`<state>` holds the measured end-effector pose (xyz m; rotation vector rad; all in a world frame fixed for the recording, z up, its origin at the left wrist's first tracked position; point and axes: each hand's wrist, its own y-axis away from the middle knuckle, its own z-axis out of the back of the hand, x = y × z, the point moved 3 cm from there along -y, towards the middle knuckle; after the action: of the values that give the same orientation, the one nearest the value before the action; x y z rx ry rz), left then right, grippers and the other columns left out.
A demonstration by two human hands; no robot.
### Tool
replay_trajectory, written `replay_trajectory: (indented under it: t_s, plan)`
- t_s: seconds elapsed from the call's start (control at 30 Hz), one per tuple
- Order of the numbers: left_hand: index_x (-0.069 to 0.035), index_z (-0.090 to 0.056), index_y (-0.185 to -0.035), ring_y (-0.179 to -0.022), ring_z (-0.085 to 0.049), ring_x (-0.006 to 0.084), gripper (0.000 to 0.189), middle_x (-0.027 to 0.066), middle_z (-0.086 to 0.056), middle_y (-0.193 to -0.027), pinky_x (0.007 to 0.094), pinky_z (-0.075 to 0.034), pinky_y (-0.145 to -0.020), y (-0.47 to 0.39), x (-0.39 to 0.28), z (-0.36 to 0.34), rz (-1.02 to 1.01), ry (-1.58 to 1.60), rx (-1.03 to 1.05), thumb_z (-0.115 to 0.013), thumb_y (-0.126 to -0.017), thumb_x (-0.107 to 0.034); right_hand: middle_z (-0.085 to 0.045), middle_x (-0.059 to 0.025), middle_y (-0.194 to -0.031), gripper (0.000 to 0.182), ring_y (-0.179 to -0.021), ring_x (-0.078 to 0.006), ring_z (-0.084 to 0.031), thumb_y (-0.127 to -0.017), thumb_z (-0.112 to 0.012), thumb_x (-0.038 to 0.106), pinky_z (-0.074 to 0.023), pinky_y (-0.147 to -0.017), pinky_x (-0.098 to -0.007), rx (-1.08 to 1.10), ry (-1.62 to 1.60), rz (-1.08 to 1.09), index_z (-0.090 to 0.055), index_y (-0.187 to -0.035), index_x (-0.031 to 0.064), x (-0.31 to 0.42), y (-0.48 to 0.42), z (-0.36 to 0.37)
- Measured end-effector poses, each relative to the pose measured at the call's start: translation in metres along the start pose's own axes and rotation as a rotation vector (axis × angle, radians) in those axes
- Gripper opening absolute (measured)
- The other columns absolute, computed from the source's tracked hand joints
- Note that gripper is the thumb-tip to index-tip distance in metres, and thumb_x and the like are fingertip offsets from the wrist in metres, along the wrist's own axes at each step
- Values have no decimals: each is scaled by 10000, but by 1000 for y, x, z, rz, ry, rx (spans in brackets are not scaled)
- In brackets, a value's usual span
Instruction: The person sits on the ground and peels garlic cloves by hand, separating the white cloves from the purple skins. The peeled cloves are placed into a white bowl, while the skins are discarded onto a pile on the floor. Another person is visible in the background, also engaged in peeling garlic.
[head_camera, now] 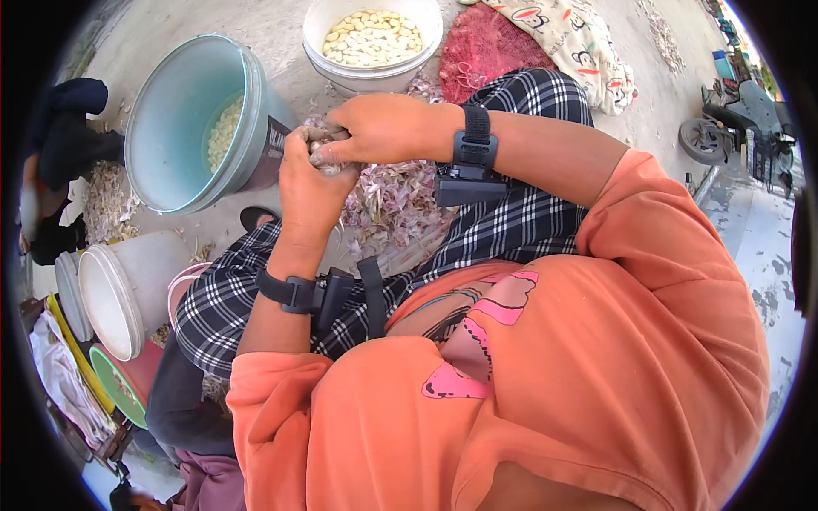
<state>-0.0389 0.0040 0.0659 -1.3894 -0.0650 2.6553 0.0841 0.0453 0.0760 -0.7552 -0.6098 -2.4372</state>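
Note:
My left hand is closed around a garlic bulb with papery skin, in front of my lap. My right hand meets it from the right, its thumb and fingers pressed on the garlic; the fingertips are partly hidden. Below and beside the hands lies a heap of pinkish garlic skins between my legs. Just beyond the hands stands a white bucket with peeled garlic cloves in liquid. To the left, a tilted-looking teal bucket holds more peeled cloves at its bottom.
A red mesh sack and a printed cloth lie at the top. White bucket and green-rimmed basin are at left. Other people's dark sleeve and dark clothing show at left. A motorbike stands far right.

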Motion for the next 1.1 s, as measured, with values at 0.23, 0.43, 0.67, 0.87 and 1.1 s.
replay_trajectory:
  t_s: [0.23, 0.43, 0.67, 0.87, 1.1]
  plan:
    - [2, -447, -986, -773, -562, 228, 494, 125, -556, -873, 311, -457, -705, 3, 19, -2, -23, 65, -79, -735, -599, -104, -565, -174, -725, 384, -706, -360, -538, -785, -459, 403, -424, -647, -426, -52, -4, 200, -554, -810, 31, 5, -3, -3]
    - [-22, -456, -995, -821, -535, 140, 366, 62, -536, -921, 265, -451, -724, 1, 13, 4, 222, 628, -6, -656, -688, -17, -550, -169, -731, 329, -619, -326, -512, -840, -397, 324, -433, -606, -396, -155, -136, 442, -545, -875, 33, -18, -18, -4]
    - [-18, -464, -1074, -851, -525, 128, 386, 48, -538, -944, 250, -421, -786, -6, 26, 9, 319, 890, -6, -626, -724, 3, -554, -30, -686, 341, -516, -100, -489, -877, -373, 308, -407, -483, -234, 74, -807, 41, -575, -839, 36, -16, -11, 4]
    - [15, -557, -1024, -871, -519, 109, 308, 41, -568, -943, 237, -416, -785, -3, 20, 11, 185, 522, -51, -657, -743, -65, -512, -10, -678, 366, -541, -67, -462, -903, -402, 354, -392, -491, -206, 131, -920, 44, -580, -932, 36, -18, -12, -8]
    - [6, -593, -959, -736, -531, 92, 216, 34, -605, -846, 230, -439, -683, -6, 19, 15, 214, 383, -99, -636, -762, -71, -600, -145, -687, 370, -620, -224, -581, -780, -524, 344, -454, -594, -334, -126, -522, -6, -596, -858, -10, -27, -21, -5]
